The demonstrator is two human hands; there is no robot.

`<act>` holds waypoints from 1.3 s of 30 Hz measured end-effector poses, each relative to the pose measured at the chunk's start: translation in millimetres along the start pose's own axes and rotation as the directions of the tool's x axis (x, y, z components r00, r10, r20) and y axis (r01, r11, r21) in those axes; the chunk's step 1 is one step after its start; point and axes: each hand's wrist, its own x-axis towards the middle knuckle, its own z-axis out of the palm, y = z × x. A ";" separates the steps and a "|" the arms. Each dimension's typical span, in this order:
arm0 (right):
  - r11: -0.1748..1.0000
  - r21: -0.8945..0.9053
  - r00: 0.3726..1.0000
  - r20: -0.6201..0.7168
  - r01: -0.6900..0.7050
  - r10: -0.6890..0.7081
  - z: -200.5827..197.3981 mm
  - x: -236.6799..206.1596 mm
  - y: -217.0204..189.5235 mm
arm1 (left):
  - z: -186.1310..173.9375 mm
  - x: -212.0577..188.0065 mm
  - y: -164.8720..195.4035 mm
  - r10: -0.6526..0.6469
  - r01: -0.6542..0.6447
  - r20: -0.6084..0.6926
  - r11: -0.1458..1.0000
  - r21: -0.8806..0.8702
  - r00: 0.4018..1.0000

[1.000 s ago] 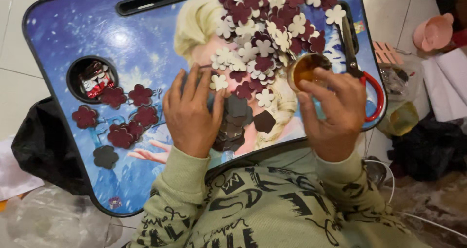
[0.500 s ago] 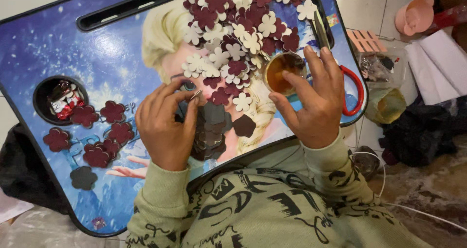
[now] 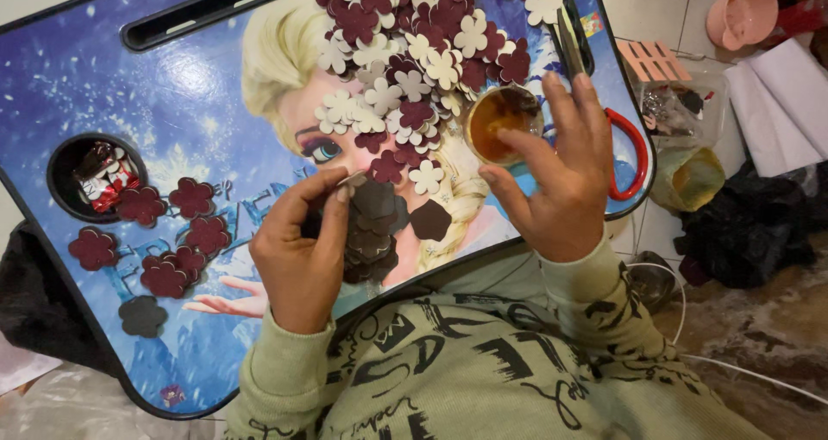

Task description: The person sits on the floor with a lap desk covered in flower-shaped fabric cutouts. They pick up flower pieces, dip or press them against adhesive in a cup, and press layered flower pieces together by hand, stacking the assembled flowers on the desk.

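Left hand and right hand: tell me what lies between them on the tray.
In the head view, between the left hand and the right hand lie a dark brown stack of cutouts and one loose dark brown piece.

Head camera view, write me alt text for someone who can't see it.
Seen from above, a person's left hand pinches a flower-shaped cutout over a stack of dark brown cutouts, while the right hand hovers by a small cup of amber liquid. Both work on a blue cartoon-printed lap tray strewn with maroon and cream flower cutouts.
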 end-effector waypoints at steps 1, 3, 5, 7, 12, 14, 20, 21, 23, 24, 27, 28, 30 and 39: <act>1.000 0.003 1.000 -0.017 0.009 -0.009 -2.6 -1.5 0.0 | 0.7 -2.0 0.4 -0.016 0.016 0.014 1.000 -0.008 1.000; 1.000 0.010 0.998 -0.052 0.028 -0.028 -6.8 -4.7 -1.0 | 2.7 -6.5 3.0 -0.048 0.049 0.043 0.999 -0.022 0.998; 1.000 0.013 0.999 -0.031 0.015 -0.015 -9.6 -7.5 -1.9 | 6.9 -11.1 7.2 -0.103 0.117 0.093 0.980 -0.158 0.990; 1.000 0.007 1.000 -0.026 0.010 -0.010 -9.2 -9.0 -3.6 | 9.8 -14.9 12.0 -0.148 0.180 0.142 0.953 -0.244 0.979; 0.999 0.008 0.999 0.003 0.033 -0.033 -8.4 -8.2 -10.1 | 11.5 -22.1 21.2 -0.201 0.282 0.233 0.874 -0.395 0.951; 0.995 0.077 0.998 -0.002 0.064 -0.064 -11.7 -8.6 -15.6 | 10.8 -22.6 23.2 -0.190 0.273 0.232 0.870 -0.411 0.954; 0.918 0.351 0.983 -0.055 0.183 -0.175 -13.9 -20.4 -45.7 | 6.7 -27.8 32.2 -0.239 0.331 0.269 0.862 -0.384 0.933; 0.900 0.375 0.975 -0.085 0.223 -0.206 -11.7 -21.9 -49.8 | 6.3 -28.6 33.8 -0.225 0.320 0.271 0.866 -0.383 0.936; 0.900 0.323 0.956 -0.104 0.294 -0.275 -7.9 -24.6 -56.1 | 4.1 -30.4 36.6 -0.241 0.347 0.300 0.858 -0.379 0.923; 0.897 0.296 0.944 -0.112 0.330 -0.310 -6.5 -25.4 -58.3 | 3.1 -31.0 37.7 -0.248 0.360 0.315 0.854 -0.376 0.916; 0.895 0.263 0.933 -0.112 0.361 -0.343 -1.1 -24.7 -61.2 | 0.7 -32.6 40.7 -0.212 0.324 0.322 0.880 -0.348 0.923; 0.903 0.242 0.935 -0.111 0.355 -0.338 -0.1 -24.7 -62.4 | 0.1 -32.5 41.3 -0.206 0.321 0.322 0.876 -0.359 0.924; 0.918 0.199 0.938 -0.111 0.343 -0.327 1.3 -25.9 -65.8 | -1.2 -31.8 42.5 -0.193 0.314 0.322 0.870 -0.380 0.927; 0.913 0.209 0.936 -0.066 0.351 -0.345 1.1 -24.9 -65.5 | -4.5 -30.6 43.9 -0.268 0.403 0.362 0.836 -0.373 0.893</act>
